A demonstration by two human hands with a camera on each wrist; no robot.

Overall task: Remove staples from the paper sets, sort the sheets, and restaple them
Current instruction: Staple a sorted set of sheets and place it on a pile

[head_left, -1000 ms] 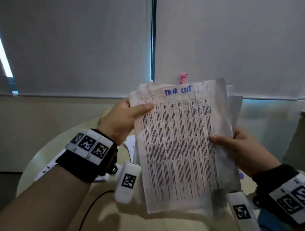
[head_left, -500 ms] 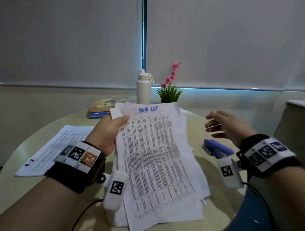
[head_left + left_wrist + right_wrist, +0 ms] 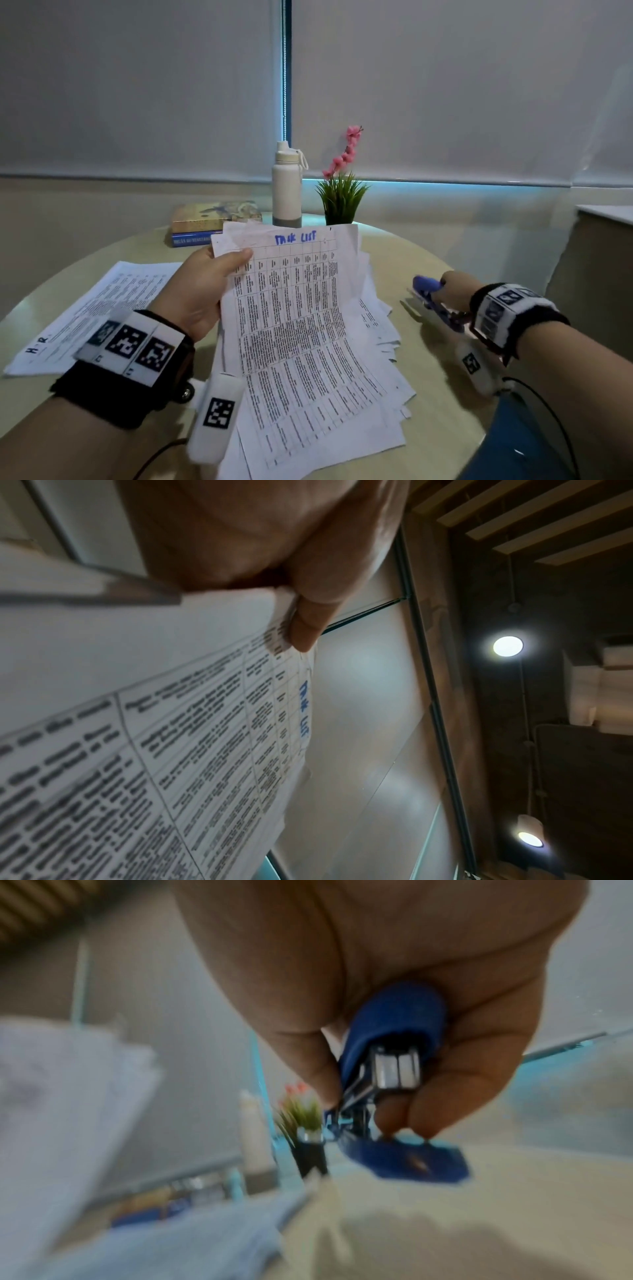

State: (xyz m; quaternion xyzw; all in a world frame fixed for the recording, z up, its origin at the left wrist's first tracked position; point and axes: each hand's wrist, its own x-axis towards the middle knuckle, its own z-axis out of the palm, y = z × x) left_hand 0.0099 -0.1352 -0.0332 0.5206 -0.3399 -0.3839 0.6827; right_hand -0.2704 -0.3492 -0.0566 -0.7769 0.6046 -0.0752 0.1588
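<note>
Two hands in view over a round beige table (image 3: pixel 428 428). Far left: flat printed set marked "H R" (image 3: pixel 85 308) lies on the tabletop. Left hand (image 3: pixel 202 291) pinches the upper left corner of a thick paper stack (image 3: pixel 301 342), thumb (image 3: pixel 308 620) on top sheet, which is headed "TASK LIST" in blue ink; stack tilted up at the far end, lower sheets fanned unevenly, near end at the table edge. Behind stack, left to right: two stacked books (image 3: pixel 212 219), white bottle (image 3: pixel 286 185), small potted plant with pink flowers (image 3: pixel 342 195). Right of stack: right hand (image 3: pixel 455 287) is wrapped around a blue stapler (image 3: pixel 390 1047), fingers curled under its arm, base down near the tabletop; wrist view blurred.
</note>
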